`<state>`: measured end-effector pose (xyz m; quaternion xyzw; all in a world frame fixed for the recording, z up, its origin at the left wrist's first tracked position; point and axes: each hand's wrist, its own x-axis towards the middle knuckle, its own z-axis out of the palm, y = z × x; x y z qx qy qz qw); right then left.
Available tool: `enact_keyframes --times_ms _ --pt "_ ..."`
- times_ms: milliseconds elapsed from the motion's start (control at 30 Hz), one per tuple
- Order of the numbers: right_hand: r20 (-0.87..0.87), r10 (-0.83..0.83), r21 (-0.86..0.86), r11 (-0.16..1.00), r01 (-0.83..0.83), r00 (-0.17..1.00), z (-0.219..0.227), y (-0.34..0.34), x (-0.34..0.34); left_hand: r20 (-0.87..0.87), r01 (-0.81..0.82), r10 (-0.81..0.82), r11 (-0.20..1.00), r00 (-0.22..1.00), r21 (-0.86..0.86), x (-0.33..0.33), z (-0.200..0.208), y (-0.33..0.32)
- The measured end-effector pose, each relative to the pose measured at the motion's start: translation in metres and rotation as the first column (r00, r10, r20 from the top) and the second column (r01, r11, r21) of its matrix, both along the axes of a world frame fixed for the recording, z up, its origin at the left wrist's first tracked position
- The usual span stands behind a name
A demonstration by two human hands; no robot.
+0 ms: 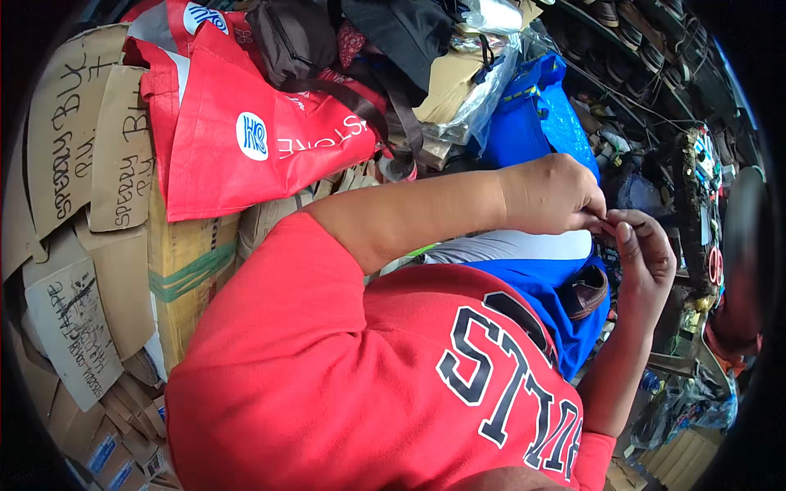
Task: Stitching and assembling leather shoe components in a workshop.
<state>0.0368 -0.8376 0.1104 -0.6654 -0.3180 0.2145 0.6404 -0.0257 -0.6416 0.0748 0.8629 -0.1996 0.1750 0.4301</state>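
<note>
My left hand (557, 194) is closed, its knuckles up and its fingertips pinched together. Facing it, my right hand (648, 250) pinches with thumb and forefinger at the same spot. Between the two sets of fingertips is a small, thin dark thing (607, 222), too small to name. Below the hands a brown shoe (586, 293) rests on the blue cloth (540, 282) over my lap, apart from both hands. Part of the shoe is hidden by the cloth.
Cardboard boxes (82, 204) are stacked at the left, beside a red bag (221, 139). A blue bag (524, 123) stands beyond my left hand. Shoes (626, 33) line racks at the far right. Red-handled scissors (715, 266) hang right of my right hand.
</note>
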Motion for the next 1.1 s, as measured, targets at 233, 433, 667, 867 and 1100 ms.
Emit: enact_keyframes --times_ms 233,433,667,867,1100 --pt "-0.079 -0.029 0.042 0.999 0.032 0.996 -0.011 0.013 -0.007 -0.253 -0.096 0.067 0.990 0.965 -0.103 0.004 0.004 0.043" --pt "-0.079 -0.023 -0.006 1.000 0.022 0.997 -0.024 -0.004 0.000 -0.069 -0.353 0.346 0.927 0.936 -0.127 0.054 0.008 0.146" --pt "-0.092 -0.113 -0.011 0.994 0.113 0.989 -0.038 -0.029 0.008 0.144 -0.417 0.486 0.516 0.862 0.748 0.013 -0.043 0.189" --pt "-0.123 -0.126 -0.026 0.992 0.123 0.984 -0.047 -0.037 0.011 0.122 -0.339 0.566 0.296 0.815 0.893 -0.029 -0.075 0.190" --pt "-0.143 -0.148 -0.008 0.989 0.149 0.978 -0.054 -0.046 0.009 0.102 -0.366 0.574 0.366 0.813 0.855 -0.039 -0.074 0.189"
